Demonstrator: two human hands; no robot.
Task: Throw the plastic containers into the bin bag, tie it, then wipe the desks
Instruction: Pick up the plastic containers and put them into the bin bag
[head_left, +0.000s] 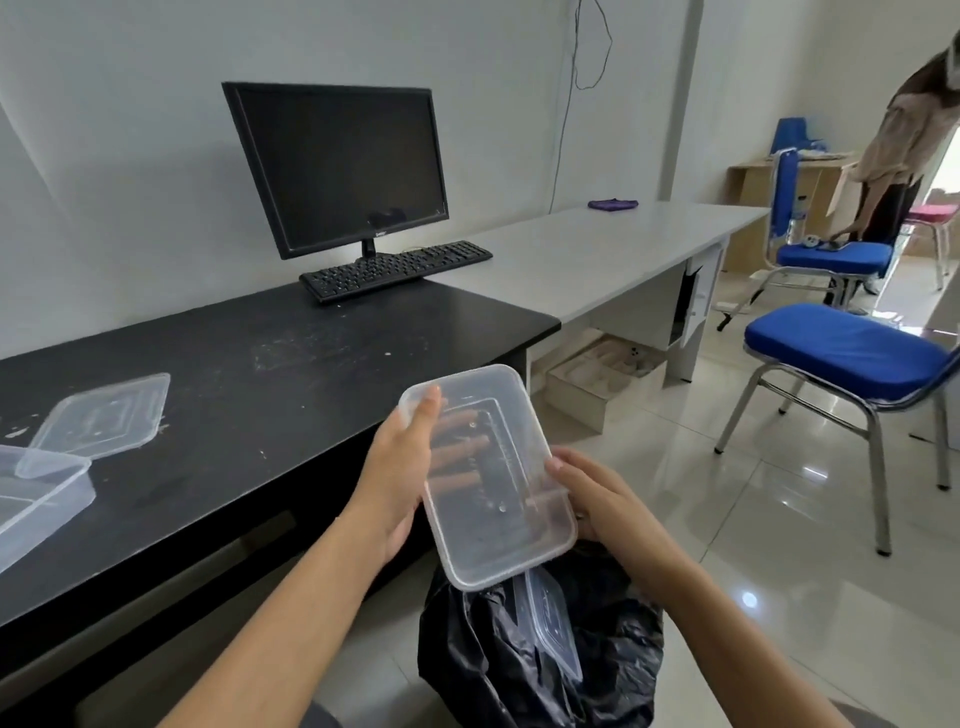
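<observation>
Both hands up over the bag here, and there's a clear plastic container (493, 478) between them, tilted, open side facing the camera. The left hand (402, 467) grips its left long edge, thumb lying over the rim, fingers (457, 452) wrapped behind and showing through the clear base. The right hand (597, 499) is at the lower right corner, fingers curled round the rim there. So both hands are closed on the same container, held in the air straight above the black bin bag (545, 649).

The bag's mouth gapes open on the floor (727, 519), just off the front edge of the black table (260, 389), and a clear lid (553, 629) is already poking out of it, standing on edge.

Over on the table, far left, another container (36, 499) sits open, with a second lid (104, 415) leaning on its back rim. Crumbs and smears are scattered across the dark top. Further back, a monitor (337, 161) and a keyboard (395, 270). The white table (597, 249) runs on to the right, purple cloth (613, 204) lying at its far side. Blue chairs (847, 353) stand on the tiles, and a person (904, 150) bends over the far one
</observation>
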